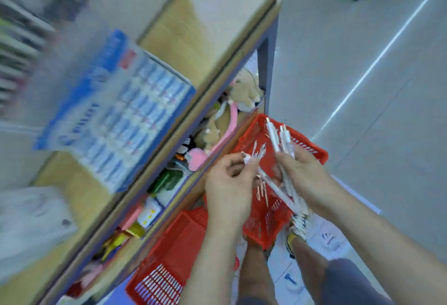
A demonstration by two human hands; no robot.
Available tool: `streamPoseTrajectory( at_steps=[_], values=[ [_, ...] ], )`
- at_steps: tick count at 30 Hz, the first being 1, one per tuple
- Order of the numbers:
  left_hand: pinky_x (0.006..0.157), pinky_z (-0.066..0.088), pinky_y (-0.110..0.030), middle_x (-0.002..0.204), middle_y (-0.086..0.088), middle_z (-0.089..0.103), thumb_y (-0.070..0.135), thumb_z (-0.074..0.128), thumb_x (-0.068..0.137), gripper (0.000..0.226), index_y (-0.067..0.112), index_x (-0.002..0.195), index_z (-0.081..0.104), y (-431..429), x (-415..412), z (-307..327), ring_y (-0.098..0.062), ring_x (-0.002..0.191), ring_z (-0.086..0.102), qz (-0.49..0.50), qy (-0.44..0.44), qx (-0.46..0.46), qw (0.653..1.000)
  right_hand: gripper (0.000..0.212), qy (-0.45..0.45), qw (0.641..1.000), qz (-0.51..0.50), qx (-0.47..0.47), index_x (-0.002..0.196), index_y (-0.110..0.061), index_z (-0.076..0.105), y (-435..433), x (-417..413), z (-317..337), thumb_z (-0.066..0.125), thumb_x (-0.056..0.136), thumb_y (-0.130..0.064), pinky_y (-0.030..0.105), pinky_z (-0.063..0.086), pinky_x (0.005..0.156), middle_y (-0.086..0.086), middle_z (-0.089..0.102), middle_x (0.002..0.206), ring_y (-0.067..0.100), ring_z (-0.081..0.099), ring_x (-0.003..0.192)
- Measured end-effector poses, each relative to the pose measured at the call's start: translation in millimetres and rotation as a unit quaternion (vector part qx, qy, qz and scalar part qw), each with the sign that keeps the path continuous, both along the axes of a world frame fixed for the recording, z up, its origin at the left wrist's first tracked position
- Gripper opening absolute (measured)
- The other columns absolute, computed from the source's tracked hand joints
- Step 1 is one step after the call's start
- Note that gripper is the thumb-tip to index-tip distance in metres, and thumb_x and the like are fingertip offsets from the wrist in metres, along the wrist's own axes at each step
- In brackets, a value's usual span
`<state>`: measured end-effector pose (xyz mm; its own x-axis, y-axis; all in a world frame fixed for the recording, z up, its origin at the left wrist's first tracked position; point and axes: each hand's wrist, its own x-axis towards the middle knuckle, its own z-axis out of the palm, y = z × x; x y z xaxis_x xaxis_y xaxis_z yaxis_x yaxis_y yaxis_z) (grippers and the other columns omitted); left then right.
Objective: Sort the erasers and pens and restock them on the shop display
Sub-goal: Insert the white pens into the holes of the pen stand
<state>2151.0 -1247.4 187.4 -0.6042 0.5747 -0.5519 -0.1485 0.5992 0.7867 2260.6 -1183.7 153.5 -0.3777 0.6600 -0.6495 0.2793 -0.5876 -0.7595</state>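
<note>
My right hand [306, 179] grips a bundle of white pens [278, 140] with rose-gold tips, which stick up over a red plastic basket [312, 151]. My left hand [229, 186] pinches a few more white pens [257, 157] by their upper ends, just left of the bundle. Both hands hover above the basket, where several pens [263, 189] lie. On the wooden shelf top [193, 45] to the left stands a blue display box [116, 108] filled with rows of small packed items, blurred by motion.
A second red basket [169, 261] sits lower left on the floor. The lower shelf [217, 120] holds plush toys and mixed packets. A white plastic bag [31, 222] lies on the shelf top at left. Grey floor [362, 75] stretches to the right.
</note>
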Motion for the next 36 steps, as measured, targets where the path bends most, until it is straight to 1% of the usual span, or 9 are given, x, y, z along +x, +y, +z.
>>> streamPoseTrajectory(
  at_steps=[3, 7, 10, 13, 17, 22, 27, 30, 36],
  values=[
    [0.055, 0.052, -0.020, 0.066, -0.005, 0.063, 0.006, 0.069, 0.082, 0.012, -0.001, 0.090, 0.064, -6, 0, 73, -0.007, 0.054, 0.059, 0.037, -0.037, 0.059, 0.997, 0.017, 0.042, 0.997, 0.066, 0.012, 0.082, -0.008, 0.048, 1, -2, 71, 0.049, 0.097, -0.017, 0.024, 0.039, 0.045, 0.005, 0.043, 0.061, 0.013, 0.042, 0.051],
    [0.061, 0.055, -0.026, 0.068, -0.003, 0.066, 0.010, 0.071, 0.081, 0.007, 0.009, 0.084, 0.065, -24, -9, 141, -0.012, 0.065, 0.063, 0.091, -0.004, 0.119, 0.989, 0.037, 0.076, 0.980, 0.179, 0.040, 0.103, -0.004, 0.055, 1, -14, 148, 0.052, 0.094, -0.039, 0.050, 0.053, 0.067, 0.028, 0.059, 0.081, 0.026, 0.058, 0.071],
    [0.064, 0.057, -0.032, 0.079, -0.016, 0.068, 0.011, 0.070, 0.082, 0.007, 0.008, 0.084, 0.064, -37, -29, 180, -0.024, 0.070, 0.064, 0.187, -0.007, 0.159, 0.969, 0.022, 0.108, 0.970, 0.217, 0.002, 0.100, -0.009, 0.057, 3, -25, 190, 0.048, 0.096, -0.028, 0.033, 0.051, 0.050, 0.017, 0.062, 0.068, 0.022, 0.061, 0.054],
    [0.054, 0.052, -0.020, 0.071, -0.012, 0.063, 0.007, 0.067, 0.083, 0.005, 0.007, 0.081, 0.062, -54, -54, 214, -0.018, 0.060, 0.062, 0.233, 0.014, 0.197, 0.952, 0.013, 0.162, 0.950, 0.266, -0.013, 0.082, -0.022, 0.065, -3, -42, 227, 0.055, 0.089, -0.027, 0.021, 0.034, 0.040, 0.008, 0.056, 0.060, 0.014, 0.044, 0.044],
    [0.053, 0.053, -0.022, 0.068, -0.010, 0.064, 0.008, 0.065, 0.083, 0.003, 0.006, 0.084, 0.064, -88, -92, 246, -0.016, 0.057, 0.065, 0.224, 0.003, 0.211, 0.951, 0.024, 0.213, 0.933, 0.288, -0.009, 0.071, -0.018, 0.071, -14, -76, 258, 0.054, 0.088, -0.021, 0.026, 0.017, 0.044, 0.011, 0.044, 0.058, 0.012, 0.031, 0.044],
    [0.052, 0.052, -0.020, 0.064, -0.010, 0.065, 0.010, 0.064, 0.080, 0.004, 0.007, 0.081, 0.065, -142, -136, 275, -0.020, 0.060, 0.065, 0.216, 0.006, 0.208, 0.954, 0.015, 0.196, 0.924, 0.329, -0.002, 0.078, -0.005, 0.060, -33, -125, 271, 0.064, 0.084, -0.019, 0.019, 0.024, 0.039, 0.009, 0.049, 0.057, 0.012, 0.032, 0.042],
    [0.056, 0.054, -0.021, 0.066, -0.009, 0.070, 0.001, 0.069, 0.074, 0.009, 0.007, 0.081, 0.069, -188, -165, 298, -0.019, 0.061, 0.068, 0.221, 0.088, 0.181, 0.954, 0.017, 0.189, 0.922, 0.337, -0.007, 0.081, -0.003, 0.053, -61, -172, 282, 0.060, 0.086, -0.018, 0.018, 0.025, 0.037, 0.012, 0.054, 0.057, 0.011, 0.033, 0.039],
    [0.058, 0.055, -0.022, 0.061, -0.003, 0.069, -0.003, 0.068, 0.077, 0.017, 0.014, 0.077, 0.071, -210, -191, 307, -0.015, 0.057, 0.067, 0.271, 0.186, 0.167, 0.930, 0.020, 0.158, 0.939, 0.306, -0.012, 0.085, -0.004, 0.057, -77, -196, 279, 0.054, 0.093, -0.022, 0.019, 0.025, 0.038, 0.008, 0.055, 0.059, 0.012, 0.034, 0.039],
    [0.063, 0.053, -0.021, 0.057, 0.014, 0.067, 0.007, 0.072, 0.080, 0.027, 0.032, 0.071, 0.069, -241, -231, 296, -0.005, 0.056, 0.064, 0.262, 0.313, 0.054, 0.912, 0.020, 0.110, 0.961, 0.250, -0.053, 0.101, -0.004, 0.066, -86, -215, 267, 0.049, 0.097, -0.013, 0.020, 0.027, 0.038, 0.004, 0.053, 0.061, 0.012, 0.039, 0.046]
  ],
)
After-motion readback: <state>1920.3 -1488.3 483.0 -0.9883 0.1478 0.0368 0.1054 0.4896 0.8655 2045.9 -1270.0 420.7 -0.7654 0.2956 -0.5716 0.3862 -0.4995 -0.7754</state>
